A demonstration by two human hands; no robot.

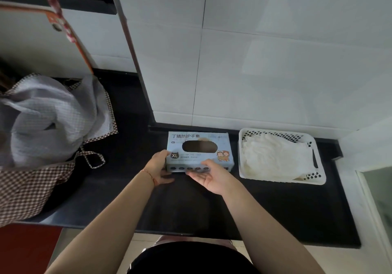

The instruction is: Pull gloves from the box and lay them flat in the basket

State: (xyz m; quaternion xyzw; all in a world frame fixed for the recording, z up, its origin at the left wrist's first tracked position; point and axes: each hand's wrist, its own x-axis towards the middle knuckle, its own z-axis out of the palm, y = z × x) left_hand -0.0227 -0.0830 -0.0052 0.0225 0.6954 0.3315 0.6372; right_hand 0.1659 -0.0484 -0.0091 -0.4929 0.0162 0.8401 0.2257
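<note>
A black countertop [265, 210] runs across the view below a white tiled wall [275, 61], its near edge cut by the person's body at the bottom. At the far left a checked fabric bag [31, 184] stuffed with grey cloth [48, 121] runs out of the picture, so its full shape is not seen. To the right, against the wall, stands a white perforated basket [318, 180], holding a heap of pale translucent gloves [275, 159] that cover most of its floor; how many there are cannot be told. Just left of it, apart from it, lies the blue glove box [199, 146], marked XL, its oval opening dark so nothing inside can be made out. The left hand [158, 167] grips the box's near left corner, thumb on top and fingers hidden beneath. The right hand [206, 176] is palm up, fingers relaxed at the box's front edge, thumb resting on the top rim, holding nothing.
</note>
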